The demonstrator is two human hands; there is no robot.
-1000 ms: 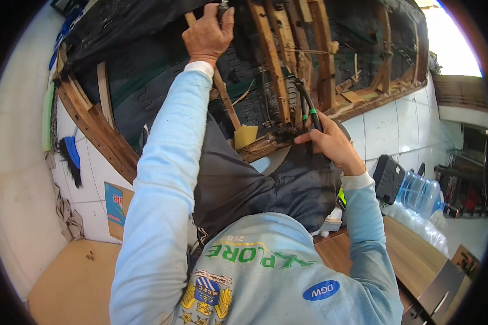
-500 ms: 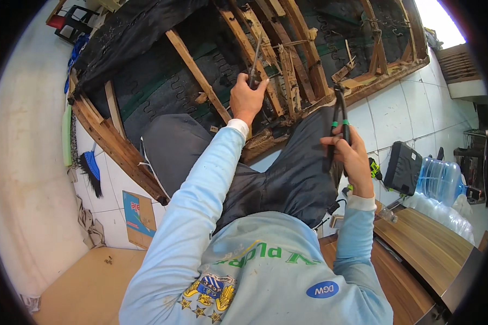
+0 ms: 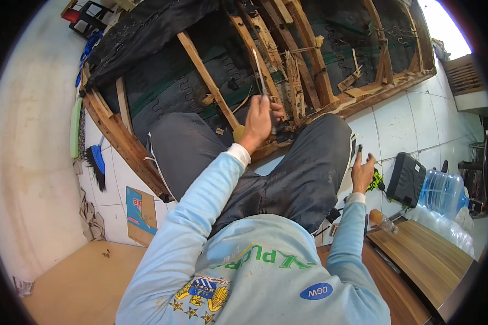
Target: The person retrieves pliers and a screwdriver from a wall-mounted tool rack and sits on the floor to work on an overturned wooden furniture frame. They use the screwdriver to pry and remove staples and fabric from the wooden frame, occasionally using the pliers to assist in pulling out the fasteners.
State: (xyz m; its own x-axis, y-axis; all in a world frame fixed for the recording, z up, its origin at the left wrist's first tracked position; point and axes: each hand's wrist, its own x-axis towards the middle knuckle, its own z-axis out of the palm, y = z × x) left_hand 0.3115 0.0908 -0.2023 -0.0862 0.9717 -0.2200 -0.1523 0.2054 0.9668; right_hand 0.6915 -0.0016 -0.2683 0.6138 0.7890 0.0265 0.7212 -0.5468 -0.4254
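My left hand [image 3: 261, 116] grips a screwdriver [image 3: 257, 65], its metal shaft pointing up toward the wooden slats [image 3: 204, 76] of an upturned, worn furniture frame [image 3: 100, 130]. Black webbing with wavy springs lies behind the slats. My right hand [image 3: 363, 176] is low beside my right knee [image 3: 331, 135], its fingers apart near a small dark object that I cannot make out. The pliers are not clearly visible. My legs are spread against the frame's near edge.
Right: green-black drill [image 3: 377, 180], black case [image 3: 405, 179], blue water jug [image 3: 441, 189], wooden panels [image 3: 428, 254], tiled floor [image 3: 417, 119]. Left: blue broom [image 3: 95, 162], printed cardboard [image 3: 141, 214], tan board [image 3: 87, 287], white wall [image 3: 38, 135]. Stool [image 3: 89, 19] stands behind.
My left hand came down from the top of the frame with the screwdriver. My right hand moved down and outward beside my knee, and the pliers it gripped have dropped out of clear view.
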